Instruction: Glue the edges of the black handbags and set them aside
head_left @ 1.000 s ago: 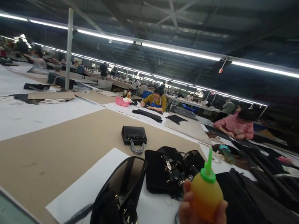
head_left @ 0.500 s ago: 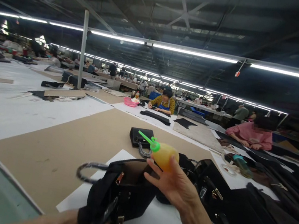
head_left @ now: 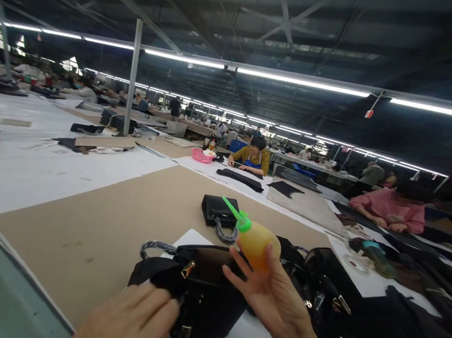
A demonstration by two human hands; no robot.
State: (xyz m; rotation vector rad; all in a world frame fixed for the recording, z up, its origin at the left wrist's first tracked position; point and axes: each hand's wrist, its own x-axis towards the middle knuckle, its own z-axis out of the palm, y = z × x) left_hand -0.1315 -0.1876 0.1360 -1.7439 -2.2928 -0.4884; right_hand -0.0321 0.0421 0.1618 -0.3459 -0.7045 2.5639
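Observation:
My right hand (head_left: 269, 293) holds an orange squeeze bottle (head_left: 257, 243) with a green cap and nozzle, the nozzle tilted up and to the left. It hovers just over the open black handbag (head_left: 204, 293) that stands on white paper in front of me. My left hand (head_left: 132, 324) grips the near left edge of that bag, next to its gold clasp. The bag's braided handle (head_left: 153, 247) hangs off to the left.
A small black handbag (head_left: 219, 210) sits farther back on the brown cardboard sheet (head_left: 113, 213). More black bags with gold hardware (head_left: 328, 286) and black material lie to the right. Co-workers sit at the tables behind, one in yellow (head_left: 254, 159), one in pink (head_left: 393, 210).
My right hand brought the bottle from the lower right to over the bag and tipped its nozzle leftward. My left hand came into view and took the bag's edge. The camera turned slightly.

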